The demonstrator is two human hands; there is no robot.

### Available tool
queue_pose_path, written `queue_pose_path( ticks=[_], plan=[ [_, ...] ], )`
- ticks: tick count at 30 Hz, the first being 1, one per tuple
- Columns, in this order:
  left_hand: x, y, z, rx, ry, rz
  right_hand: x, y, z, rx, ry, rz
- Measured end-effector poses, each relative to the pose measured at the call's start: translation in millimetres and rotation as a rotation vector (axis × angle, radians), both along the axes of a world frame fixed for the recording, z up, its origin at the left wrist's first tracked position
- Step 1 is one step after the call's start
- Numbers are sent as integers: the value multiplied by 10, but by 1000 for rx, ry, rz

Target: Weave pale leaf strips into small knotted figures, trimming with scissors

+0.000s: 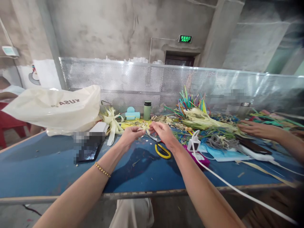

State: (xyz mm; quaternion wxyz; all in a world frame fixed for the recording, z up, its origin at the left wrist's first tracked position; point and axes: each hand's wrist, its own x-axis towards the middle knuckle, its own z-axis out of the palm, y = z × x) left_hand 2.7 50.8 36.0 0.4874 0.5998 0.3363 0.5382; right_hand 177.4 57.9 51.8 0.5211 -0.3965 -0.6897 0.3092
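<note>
Over the blue table (54, 174), my left hand (129, 136) is pinched, a small pale scrap at its fingertips that I cannot identify. A short gap away, my right hand (163, 133) has its fingers drawn together; what lies between them, if anything, is hidden. Scissors with a yellow handle (163, 155) lie on the table below my right hand, their blades pointing away and partly behind it. Behind both hands, pale dried husk scraps (140, 124) are scattered on something yellow. A bundle of pale husk strips (112, 123) stands left of my left hand.
At left are a large cream plastic bag (57, 107) and a dark phone (89, 150). A green bottle (147, 110) stands behind. To the right lie coloured stems (190, 103), a purple power strip (204, 161) with a white cable, and a co-worker's hand (258, 129).
</note>
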Motion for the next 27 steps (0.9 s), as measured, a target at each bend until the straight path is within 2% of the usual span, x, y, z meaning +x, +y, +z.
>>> queue_pose_path(
  ticks=[3, 9, 15, 19, 22, 25, 27],
  plan=[
    [9, 7, -24, -21, -24, -22, -43, -12, -27, 23, -83, 53],
    [-14, -4, -16, -91, -46, -173, -15, -30, -22, 55, -106, 6],
    [-66, 9, -13, -52, 172, -198, 18, -112, 60, -6, -73, -12],
    [-50, 8, -52, -40, 209, -205, 22, -134, 88, -3, -58, -17],
    [-53, -37, -68, -85, 252, -325, 40, -117, 99, 16, 3, -30],
    [-99, -62, -74, -152, 409, -508, 74, -107, 114, 38, 56, -59],
    [-146, -38, -67, -163, 499, -516, 96, -114, 121, 45, 60, -56]
  ],
)
